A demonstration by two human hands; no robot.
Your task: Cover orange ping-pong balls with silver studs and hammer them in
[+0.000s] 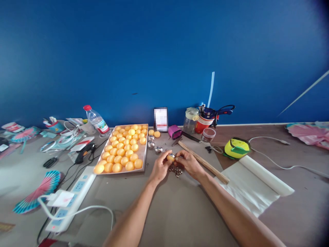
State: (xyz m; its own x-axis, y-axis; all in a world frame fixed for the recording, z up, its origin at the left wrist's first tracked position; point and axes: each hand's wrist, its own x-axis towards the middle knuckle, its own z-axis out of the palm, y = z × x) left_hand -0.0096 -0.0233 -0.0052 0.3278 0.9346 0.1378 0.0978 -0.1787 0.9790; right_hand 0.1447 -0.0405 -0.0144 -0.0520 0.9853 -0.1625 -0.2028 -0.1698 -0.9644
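Pinching a part-silver orange ball (170,157) just below frame centre with left hand (160,167); right hand (189,162) at its edge, grip unclear. Three silvery balls (151,145) look done; plain orange balls (120,152) in centre-left tray (142,151) look untouched.

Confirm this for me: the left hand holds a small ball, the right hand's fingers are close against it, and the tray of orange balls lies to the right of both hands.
Not quite: the head view shows the tray of orange balls to the left of both hands. The rest stands: the left hand holds a small ball, with the right hand's fingers close against it.
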